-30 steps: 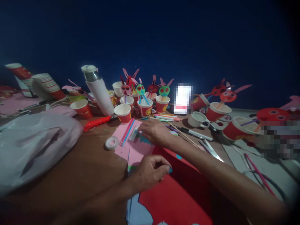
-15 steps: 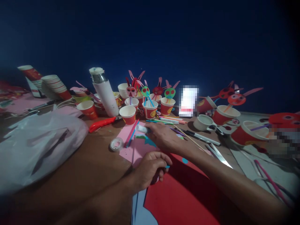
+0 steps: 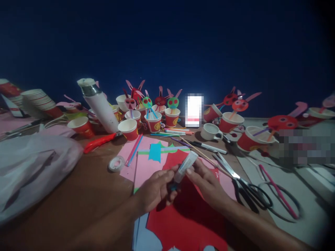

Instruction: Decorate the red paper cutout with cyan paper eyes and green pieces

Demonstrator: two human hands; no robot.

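My right hand (image 3: 205, 177) is closed around a small white tube (image 3: 186, 166) with faint print, which looks like a glue tube. The tube is tilted, its flat end up and its lower end by the fingertips of my left hand (image 3: 157, 186). My left hand is curled, with a small blue paper piece (image 3: 173, 188) dimly seen at its fingers. Whether the left thumb also touches the tube I cannot tell. Below both hands lies a red paper sheet (image 3: 183, 216) with cut edges. Pink paper (image 3: 146, 167) and a blue paper scrap (image 3: 155, 152) are just beyond.
Scissors (image 3: 239, 181) lie open to the right. A tape roll (image 3: 116, 163), a red-handled cutter (image 3: 101, 142) and a plastic bag (image 3: 39, 167) are on the left. Behind stand a white flask (image 3: 102, 109), a mug (image 3: 210, 131) and several red paper cups (image 3: 128, 130) with paper faces.
My right hand has come back from the far paper with the white tube, bringing it to my left hand. The view has turned right, showing the whole scissors.
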